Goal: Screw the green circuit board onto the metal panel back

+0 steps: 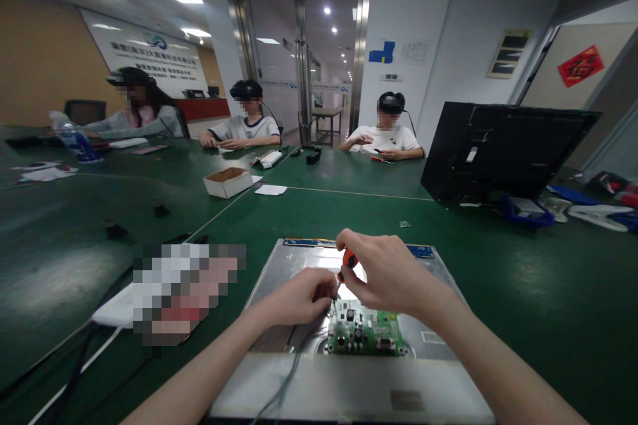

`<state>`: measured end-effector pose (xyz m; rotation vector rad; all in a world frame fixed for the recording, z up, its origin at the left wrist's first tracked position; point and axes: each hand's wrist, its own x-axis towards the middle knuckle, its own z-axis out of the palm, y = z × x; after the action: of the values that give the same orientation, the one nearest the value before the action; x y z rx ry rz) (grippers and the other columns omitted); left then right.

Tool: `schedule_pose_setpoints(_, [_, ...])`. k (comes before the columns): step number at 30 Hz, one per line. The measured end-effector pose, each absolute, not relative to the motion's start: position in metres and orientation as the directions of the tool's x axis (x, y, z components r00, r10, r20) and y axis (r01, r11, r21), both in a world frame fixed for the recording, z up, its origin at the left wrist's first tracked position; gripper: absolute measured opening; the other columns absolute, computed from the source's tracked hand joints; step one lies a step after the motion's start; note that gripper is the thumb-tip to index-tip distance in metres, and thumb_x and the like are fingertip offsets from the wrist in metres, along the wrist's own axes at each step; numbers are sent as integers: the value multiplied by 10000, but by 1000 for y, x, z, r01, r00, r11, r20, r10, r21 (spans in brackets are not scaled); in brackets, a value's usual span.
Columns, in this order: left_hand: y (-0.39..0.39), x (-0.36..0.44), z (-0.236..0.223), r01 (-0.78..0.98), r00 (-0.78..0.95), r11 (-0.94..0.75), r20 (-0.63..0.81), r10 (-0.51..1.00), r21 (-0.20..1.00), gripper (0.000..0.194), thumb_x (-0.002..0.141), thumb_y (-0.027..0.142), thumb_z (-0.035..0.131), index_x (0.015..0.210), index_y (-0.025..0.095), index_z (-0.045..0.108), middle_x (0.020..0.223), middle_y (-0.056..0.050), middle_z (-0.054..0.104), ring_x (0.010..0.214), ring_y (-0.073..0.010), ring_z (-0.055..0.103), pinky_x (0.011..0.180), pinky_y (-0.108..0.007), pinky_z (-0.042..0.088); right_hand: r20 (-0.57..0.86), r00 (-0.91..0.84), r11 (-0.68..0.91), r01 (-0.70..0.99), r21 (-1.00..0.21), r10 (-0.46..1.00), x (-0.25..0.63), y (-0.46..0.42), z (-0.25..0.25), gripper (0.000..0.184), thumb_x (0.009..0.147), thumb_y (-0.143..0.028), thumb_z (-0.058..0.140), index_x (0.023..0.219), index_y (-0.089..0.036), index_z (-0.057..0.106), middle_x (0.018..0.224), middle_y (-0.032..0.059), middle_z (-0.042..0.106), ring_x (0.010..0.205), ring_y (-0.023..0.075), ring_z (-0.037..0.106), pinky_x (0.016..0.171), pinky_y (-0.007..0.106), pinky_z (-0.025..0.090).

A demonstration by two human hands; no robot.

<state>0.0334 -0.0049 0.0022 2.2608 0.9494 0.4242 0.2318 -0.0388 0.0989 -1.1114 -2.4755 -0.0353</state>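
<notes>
My right hand [381,270] is closed around the orange handle of a screwdriver [349,257], whose shaft slants down to the upper left corner of a green circuit board [366,331]. Beside that tip is my left hand [312,293], its fingers bent and pressed together near the shaft; what they pinch, if anything, is hidden. The board lies on the silver metal back of a flat display panel [423,362]. A narrow blue circuit strip [421,251] runs along the panel's far edge. Grey cables [292,372] pass below my left hand.
Left of the panel lies a white object [117,305], partly blurred out, among cables. Farther off stand an open cardboard box [228,183] and a plastic bottle [77,139]. A large black monitor [508,149] stands at right beside a blue tray [528,211]. Several people sit across the green table [548,312].
</notes>
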Motion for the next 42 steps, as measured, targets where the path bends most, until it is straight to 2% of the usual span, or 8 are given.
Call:
schedule_pose_setpoints(4, [-7,35,8,524,684,-539,50,727,659,102,747,118,484,806,164,553,688,17,542,608,-134,504,567,-237,375,354,-584,656,744,-126,730,232,-36,99,150,880,-357,550,918,-213,533,798,-5,708,634,148,600,524,269,210])
schedule_pose_setpoints(12, [-5,33,5,527,694,-547,42,719,650,134,741,125,486,839,159,571,722,-4,581,641,-162,531,577,-255,387,351,-631,712,679,-181,691,231,-41,101,268,785,-186,560,1040,-195,479,892,12,689,666,146,600,524,259,245])
schedule_pose_setpoints(19, [-8,35,11,533,684,-536,39,728,654,154,734,105,481,846,160,572,712,9,564,633,-146,526,579,-238,387,311,-592,642,762,-84,744,232,-35,100,173,888,-376,568,941,-214,535,767,13,709,626,155,609,520,267,208])
schedule_pose_setpoints(26, [-5,34,6,530,686,-518,20,728,672,135,718,110,492,817,164,567,706,8,561,639,-149,519,577,-235,383,363,-619,701,695,-159,697,233,-39,101,256,773,-202,558,1018,-202,484,890,17,693,660,140,595,521,259,231])
schedule_pose_setpoints(33, [-9,35,11,535,668,-496,17,744,684,129,743,122,492,831,163,577,687,15,546,617,-143,511,565,-233,376,311,-584,636,765,-99,750,235,-34,102,149,910,-365,516,906,-217,538,753,1,705,619,147,599,522,266,203])
schedule_pose_setpoints(36, [-6,35,8,543,672,-507,15,740,669,126,729,117,497,816,164,575,684,14,552,627,-146,511,572,-236,378,351,-570,638,761,-114,743,234,-35,101,119,856,-276,537,956,-212,528,791,0,703,622,138,594,519,268,208])
schedule_pose_setpoints(39, [-4,34,5,529,691,-521,16,723,670,129,723,114,500,815,165,575,714,6,571,656,-152,520,593,-240,390,378,-580,666,730,-150,721,233,-38,102,240,767,-208,553,1002,-201,504,850,2,690,636,130,584,522,263,231])
schedule_pose_setpoints(42, [-4,34,6,529,685,-522,25,728,669,112,733,120,502,809,166,570,704,9,560,646,-149,518,591,-240,390,362,-582,659,739,-137,728,233,-39,103,153,820,-259,550,961,-209,521,835,5,692,653,141,597,524,264,228])
